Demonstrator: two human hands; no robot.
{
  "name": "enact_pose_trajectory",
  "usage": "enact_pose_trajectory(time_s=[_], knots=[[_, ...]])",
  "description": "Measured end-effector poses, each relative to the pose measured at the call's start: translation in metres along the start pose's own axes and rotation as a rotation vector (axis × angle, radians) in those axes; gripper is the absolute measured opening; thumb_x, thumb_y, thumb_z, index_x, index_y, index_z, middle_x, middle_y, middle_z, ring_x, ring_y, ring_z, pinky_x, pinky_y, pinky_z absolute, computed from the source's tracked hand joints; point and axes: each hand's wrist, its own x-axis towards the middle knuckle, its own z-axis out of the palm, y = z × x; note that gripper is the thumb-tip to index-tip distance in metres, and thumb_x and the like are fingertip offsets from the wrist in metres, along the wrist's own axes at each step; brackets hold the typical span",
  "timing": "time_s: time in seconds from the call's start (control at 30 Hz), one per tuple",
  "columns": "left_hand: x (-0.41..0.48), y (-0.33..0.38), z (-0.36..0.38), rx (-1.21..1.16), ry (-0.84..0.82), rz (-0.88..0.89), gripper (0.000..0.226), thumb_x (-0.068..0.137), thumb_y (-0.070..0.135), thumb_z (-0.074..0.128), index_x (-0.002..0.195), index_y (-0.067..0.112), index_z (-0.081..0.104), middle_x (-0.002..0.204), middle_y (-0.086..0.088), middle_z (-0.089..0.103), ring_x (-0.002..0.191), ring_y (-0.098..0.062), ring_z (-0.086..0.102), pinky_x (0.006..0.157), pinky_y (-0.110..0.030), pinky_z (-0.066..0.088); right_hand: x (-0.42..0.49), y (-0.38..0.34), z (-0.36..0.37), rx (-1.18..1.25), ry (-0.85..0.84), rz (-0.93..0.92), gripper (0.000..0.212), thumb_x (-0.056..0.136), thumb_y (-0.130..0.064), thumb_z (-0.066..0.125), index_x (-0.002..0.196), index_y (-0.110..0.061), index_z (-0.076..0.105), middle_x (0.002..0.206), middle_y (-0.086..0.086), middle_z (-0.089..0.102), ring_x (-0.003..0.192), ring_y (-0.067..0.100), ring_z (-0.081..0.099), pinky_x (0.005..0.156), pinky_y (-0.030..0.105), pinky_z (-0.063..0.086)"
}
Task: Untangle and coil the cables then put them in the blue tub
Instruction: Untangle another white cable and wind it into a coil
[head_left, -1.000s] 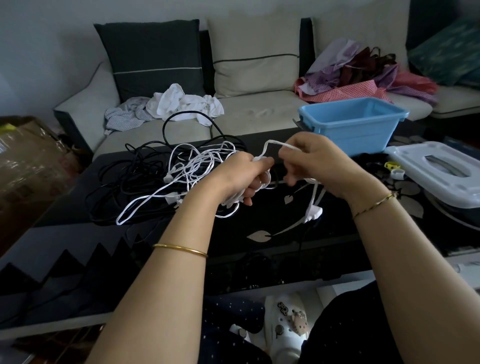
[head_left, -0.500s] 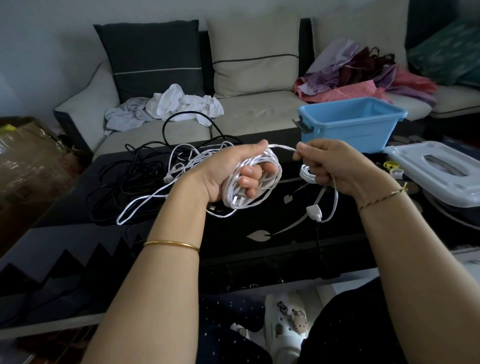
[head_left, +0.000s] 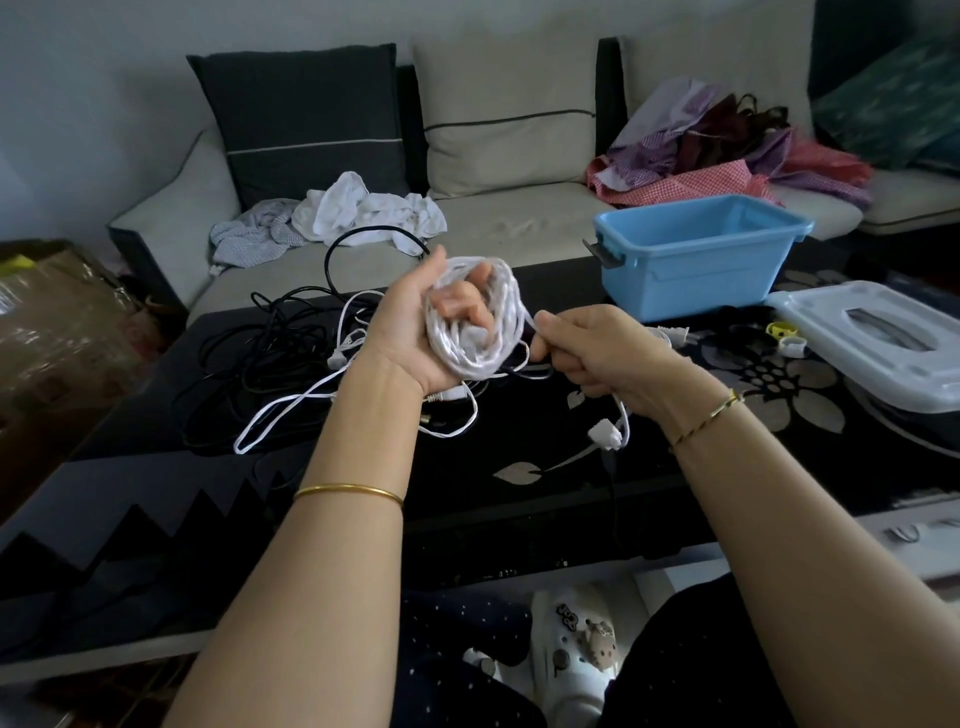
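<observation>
My left hand (head_left: 415, 322) is palm up above the dark table, with a white cable coil (head_left: 493, 332) wound round its curled fingers. My right hand (head_left: 592, 348) pinches the free end of that cable just right of the coil; a white plug (head_left: 605, 434) dangles below it. A tangle of black cables (head_left: 265, 364) and loose white cable (head_left: 291, 410) lies on the table to the left. The blue tub (head_left: 696, 260) stands open at the table's far right.
A white tub lid (head_left: 878, 338) lies right of the tub, with small clips (head_left: 784, 335) beside it. A sofa (head_left: 519, 218) with clothes piles runs behind the table. A cardboard box (head_left: 52, 322) sits at the left.
My left hand has turned palm up and risen, and the coil round it has grown. My right hand dropped lower and closer to the coil, feeding cable.
</observation>
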Motion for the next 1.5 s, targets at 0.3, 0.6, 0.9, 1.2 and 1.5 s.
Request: enact_pose_trajectory(time_s=[0.3, 0.6, 0.9, 1.2, 1.5], knots=[[0.020, 0.002, -0.001, -0.009, 0.198, 0.418, 0.046, 0.097, 0.052, 0.038, 0.088, 0.007, 0.047, 0.054, 0.003, 0.040, 0.051, -0.011, 0.047, 0.066, -0.027, 0.051, -0.007, -0.012, 0.028, -0.718, -0.162, -0.205, 0.031, 0.098, -0.016, 0.043, 0.097, 0.009, 0.061, 0.059, -0.003, 0.045, 0.051, 0.010, 0.039, 0.053, 0.019, 0.034], [0.027, -0.020, -0.011, 0.957, 0.345, 0.687, 0.030, 0.099, 0.028, 0.049, 0.075, 0.014, 0.039, 0.058, 0.001, 0.044, 0.039, -0.004, 0.045, 0.049, -0.020, 0.045, -0.026, -0.039, 0.016, -0.758, -0.114, -0.331, 0.021, 0.092, -0.023, 0.055, 0.086, -0.005, 0.066, 0.058, -0.004, 0.058, 0.044, 0.002, 0.050, 0.055, 0.021, 0.045], [0.020, -0.033, 0.004, 1.118, -0.052, 0.131, 0.076, 0.095, 0.063, 0.010, 0.078, 0.004, 0.055, 0.047, 0.003, 0.041, 0.042, -0.013, 0.043, 0.056, -0.031, 0.053, -0.021, -0.030, -0.021, -0.526, 0.302, -0.434, 0.009, 0.074, -0.016, 0.075, 0.078, -0.015, 0.067, 0.075, -0.001, 0.066, 0.072, 0.009, 0.060, 0.065, 0.023, 0.045], [0.023, -0.042, 0.009, 0.793, -0.057, -0.202, 0.070, 0.095, 0.065, 0.021, 0.062, 0.011, 0.052, 0.036, 0.004, 0.027, 0.028, -0.008, 0.027, 0.038, -0.018, 0.037, -0.009, 0.008, -0.023, 0.171, -0.019, -0.230, 0.015, 0.089, -0.008, 0.062, 0.091, -0.015, 0.049, 0.106, 0.011, 0.065, 0.084, 0.015, 0.063, 0.075, 0.032, 0.054], [0.038, -0.057, 0.002, 0.669, 0.156, -0.374, 0.059, 0.095, 0.062, 0.031, 0.066, 0.012, 0.043, 0.037, 0.005, 0.031, 0.026, -0.004, 0.029, 0.036, -0.013, 0.038, 0.001, 0.038, -0.008, -0.202, 0.192, -0.133, 0.025, 0.095, -0.029, 0.054, 0.088, -0.006, 0.061, 0.069, -0.007, 0.057, 0.065, 0.006, 0.051, 0.067, 0.025, 0.042]])
